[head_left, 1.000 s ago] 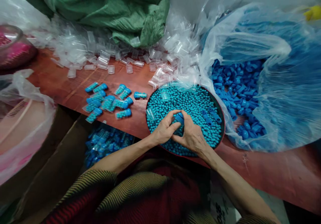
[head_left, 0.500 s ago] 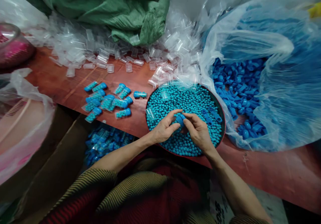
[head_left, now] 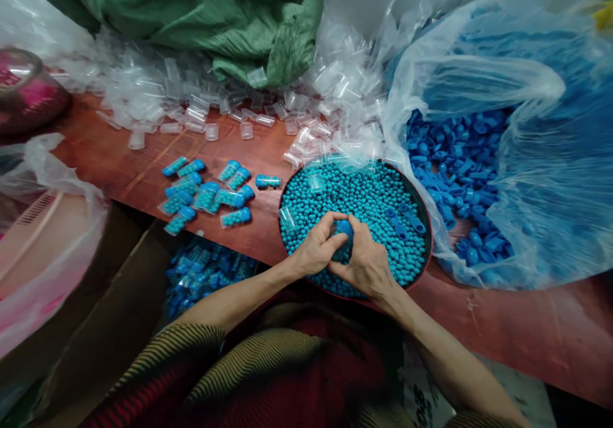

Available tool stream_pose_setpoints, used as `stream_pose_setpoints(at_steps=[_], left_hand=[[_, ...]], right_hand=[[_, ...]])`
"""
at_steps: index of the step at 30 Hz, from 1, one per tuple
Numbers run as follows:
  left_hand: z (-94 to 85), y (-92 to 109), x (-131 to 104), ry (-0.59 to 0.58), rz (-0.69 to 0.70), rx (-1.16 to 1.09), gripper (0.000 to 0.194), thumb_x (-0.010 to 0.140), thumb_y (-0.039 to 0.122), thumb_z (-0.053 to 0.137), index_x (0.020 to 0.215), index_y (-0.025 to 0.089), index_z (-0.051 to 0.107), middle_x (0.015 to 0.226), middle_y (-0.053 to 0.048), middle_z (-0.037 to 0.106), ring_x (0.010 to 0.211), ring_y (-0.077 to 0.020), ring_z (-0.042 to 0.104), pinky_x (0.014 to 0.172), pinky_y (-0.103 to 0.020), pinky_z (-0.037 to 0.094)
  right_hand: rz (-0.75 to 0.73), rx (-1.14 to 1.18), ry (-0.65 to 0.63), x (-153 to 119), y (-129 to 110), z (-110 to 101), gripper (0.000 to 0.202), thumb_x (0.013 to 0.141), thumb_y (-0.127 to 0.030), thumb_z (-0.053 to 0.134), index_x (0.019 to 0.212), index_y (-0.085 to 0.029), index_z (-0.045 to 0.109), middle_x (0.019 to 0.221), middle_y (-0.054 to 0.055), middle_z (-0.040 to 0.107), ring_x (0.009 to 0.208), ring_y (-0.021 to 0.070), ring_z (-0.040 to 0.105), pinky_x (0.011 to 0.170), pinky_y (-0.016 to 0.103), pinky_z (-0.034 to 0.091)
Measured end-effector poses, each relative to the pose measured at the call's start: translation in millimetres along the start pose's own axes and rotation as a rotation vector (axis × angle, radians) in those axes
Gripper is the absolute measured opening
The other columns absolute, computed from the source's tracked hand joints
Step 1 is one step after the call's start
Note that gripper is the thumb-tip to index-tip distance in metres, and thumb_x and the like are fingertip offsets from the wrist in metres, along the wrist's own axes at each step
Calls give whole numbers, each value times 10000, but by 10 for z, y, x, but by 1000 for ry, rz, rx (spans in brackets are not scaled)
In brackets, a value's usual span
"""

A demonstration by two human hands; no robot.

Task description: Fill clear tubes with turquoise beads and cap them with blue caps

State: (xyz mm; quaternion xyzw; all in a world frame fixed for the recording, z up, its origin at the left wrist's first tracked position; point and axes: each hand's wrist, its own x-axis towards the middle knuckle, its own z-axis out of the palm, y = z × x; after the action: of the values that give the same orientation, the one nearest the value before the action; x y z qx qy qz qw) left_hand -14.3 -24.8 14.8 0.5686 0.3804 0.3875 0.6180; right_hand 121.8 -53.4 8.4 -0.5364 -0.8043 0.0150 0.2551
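Observation:
Over a round tray [head_left: 428, 249] of turquoise beads [head_left: 330, 188], both hands meet on one small tube with a blue cap [head_left: 343, 229]. My left hand [head_left: 313, 248] pinches it from the left between thumb and fingers. From the right, my right hand [head_left: 368, 259] curls around it, index fingertip near the cap and thumb lower down. Fingers hide most of the tube's body. Two blue whistle-shaped pieces [head_left: 396, 222] lie on the beads to the right. A clear empty tube [head_left: 287, 218] rests at the tray's left side.
Several filled, capped tubes [head_left: 235, 217] lie left of the tray, with more in a box [head_left: 205, 275] below. Clear tubes [head_left: 201, 105] are heaped at the back under a green sack [head_left: 201, 19]. At right, a plastic bag [head_left: 536, 191] holds blue caps [head_left: 454, 160].
My right hand has shifted its grip, its thumb moving down and left and its fingers now wrapping the tube. My left hand stays nearly in place.

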Motion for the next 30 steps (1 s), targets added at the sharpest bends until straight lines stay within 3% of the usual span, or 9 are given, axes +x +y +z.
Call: stream_pose_setpoints(at_steps=[6,11,15,19,23,25,27,28,30], left_hand=[[94,81,-14,61,-101,-160,203,818,275,520,981,182,442,662,62,454,570,-73,412,567,-198,356],[126,1,-5,133,-94,-87,149,821,231,500,952,180,449,639,66,423,553,-69,379,541,-196,329],[69,-79,-14,138,-66,100,162,864,257,469,1007,180,479,650,58,428,564,-81,395,552,-210,349],[-266,-12,-93,227,34,338,247,887,285,461,1103,180,520,805,4,571,702,-119,521,681,-251,443],[-899,115,-196,540,158,729,324,871,272,476,1170,177,554,1070,-65,619,978,-195,567,907,-352,445],[-1190,148,-224,713,145,962,372,862,258,468,1214,167,549,1104,-98,606,1038,-239,546,951,-417,419],[-1373,162,-222,820,116,1131,424,857,243,456,1263,144,524,1114,-134,591,1078,-274,526,967,-453,400],[-1414,164,-204,825,111,1189,437,860,233,442,1279,134,514,1113,-146,586,1088,-282,521,970,-457,397],[-1404,165,-121,727,140,1271,437,868,201,405,1283,123,516,1117,-155,584,1099,-279,520,971,-443,401]], right_hand=[[-79,71,101,-6,84,113,791,767,-481,564,1370,-104,219,971,150,571,792,284,622,572,396,542],[-36,142,102,-52,110,248,817,740,-492,597,1369,-131,221,1008,146,570,838,288,622,613,403,547],[18,125,-40,-5,38,186,788,788,-476,559,1394,-108,215,1076,186,564,857,303,634,570,399,543],[-21,130,-319,133,4,10,776,836,-461,532,1447,-130,185,1299,224,474,1003,314,621,648,407,561],[-8,84,-469,284,-2,-18,585,893,-385,484,1413,-180,313,1313,170,495,1059,294,603,743,405,552],[-41,64,-513,395,-65,40,502,912,-358,463,1378,-192,375,1302,153,506,1035,267,611,748,376,547],[-95,45,-533,537,-179,130,509,913,-381,471,1376,-194,374,1319,155,486,1014,253,613,728,350,543],[-122,33,-535,613,-244,181,538,906,-407,485,1384,-194,357,1326,157,475,1017,254,609,714,341,542],[-163,5,-547,757,-363,283,586,888,-456,507,1384,-192,341,1315,158,473,1010,254,607,694,327,535]])
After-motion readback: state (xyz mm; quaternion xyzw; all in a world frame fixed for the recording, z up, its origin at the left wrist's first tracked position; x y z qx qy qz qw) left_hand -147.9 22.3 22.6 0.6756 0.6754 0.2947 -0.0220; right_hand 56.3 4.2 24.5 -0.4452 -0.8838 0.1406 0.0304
